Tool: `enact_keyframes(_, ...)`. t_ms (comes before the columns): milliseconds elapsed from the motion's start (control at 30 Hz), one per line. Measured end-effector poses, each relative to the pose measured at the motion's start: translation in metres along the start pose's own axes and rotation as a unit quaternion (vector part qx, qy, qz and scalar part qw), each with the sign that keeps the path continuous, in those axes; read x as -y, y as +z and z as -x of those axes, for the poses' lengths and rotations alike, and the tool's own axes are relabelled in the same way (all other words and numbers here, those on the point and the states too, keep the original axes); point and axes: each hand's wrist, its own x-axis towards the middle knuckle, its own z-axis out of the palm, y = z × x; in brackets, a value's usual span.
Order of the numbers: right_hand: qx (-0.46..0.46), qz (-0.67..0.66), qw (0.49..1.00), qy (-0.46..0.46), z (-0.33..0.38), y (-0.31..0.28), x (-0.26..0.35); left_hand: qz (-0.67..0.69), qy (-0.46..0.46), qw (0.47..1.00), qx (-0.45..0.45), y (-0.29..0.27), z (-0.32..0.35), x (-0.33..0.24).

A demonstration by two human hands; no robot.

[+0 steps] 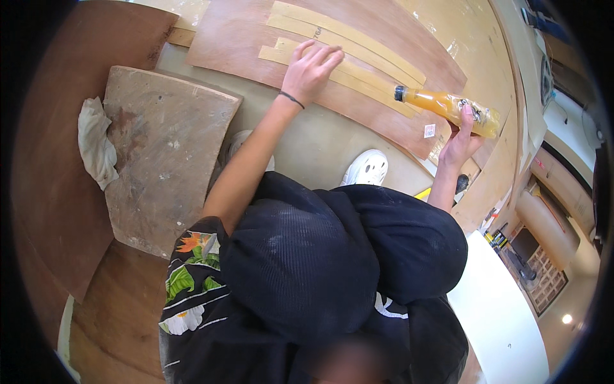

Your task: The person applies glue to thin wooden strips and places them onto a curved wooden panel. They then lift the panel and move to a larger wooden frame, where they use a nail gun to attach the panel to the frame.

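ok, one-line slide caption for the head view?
Crouching person presses left hand on pale strips atop a plywood sheet, right hand holding an orange bottle.

The right hand (462,142) covers part of the orange glue bottle (446,106), so its far end is hard to make out. The left hand (310,69) hides part of a pale veneer strip (358,75). The knees (332,256) hide the floor near the white shoes (366,168).
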Motion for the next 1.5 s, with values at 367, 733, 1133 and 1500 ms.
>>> enact_keyframes(367, -0.03, -0.003, 0.998, 0.063, -0.005, 0.003, 0.003, -0.11, -0.272, 0.955, -0.042, -0.035, 0.035, -0.007)
enact_keyframes(733, -0.041, -0.017, 0.996, 0.071, -0.004, 0.002, 0.0, -0.089, -0.214, 0.973, -0.012, -0.037, 0.035, 0.006)
enact_keyframes(1133, 0.108, 0.077, 0.987, -0.093, 0.014, 0.084, -0.017, -0.086, -0.102, 0.99, -0.045, -0.037, 0.034, 0.032)
enact_keyframes(1500, 0.218, 0.163, 0.941, -0.199, 0.021, 0.13, -0.022, -0.115, -0.13, 0.983, -0.063, -0.029, 0.035, 0.037)
